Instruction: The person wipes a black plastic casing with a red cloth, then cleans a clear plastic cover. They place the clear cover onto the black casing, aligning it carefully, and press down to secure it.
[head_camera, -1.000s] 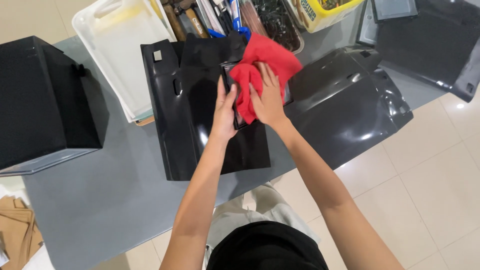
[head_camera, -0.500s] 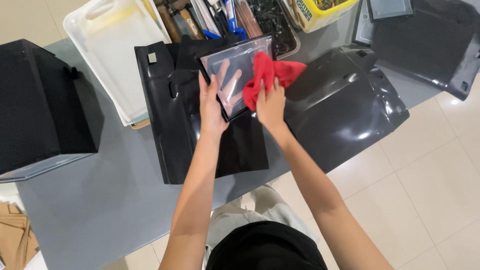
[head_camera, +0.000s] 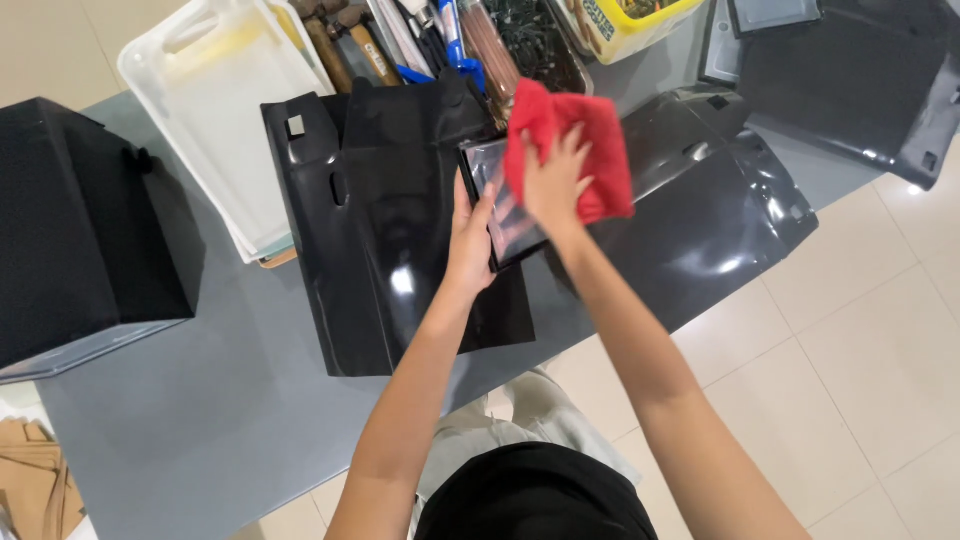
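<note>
Over glossy black panels, left hand (head_camera: 472, 245) grips a glass-fronted frame (head_camera: 497, 205); right hand (head_camera: 552, 182) clutches soft red cloth (head_camera: 590, 150).

A grey table (head_camera: 200, 420) is set on a floor of pale beige tiles (head_camera: 860, 340) with thin grout lines. Bright overhead light is reflected on the glossy surfaces. Brown cardboard pieces (head_camera: 35, 470) are seen at the lower left.
</note>
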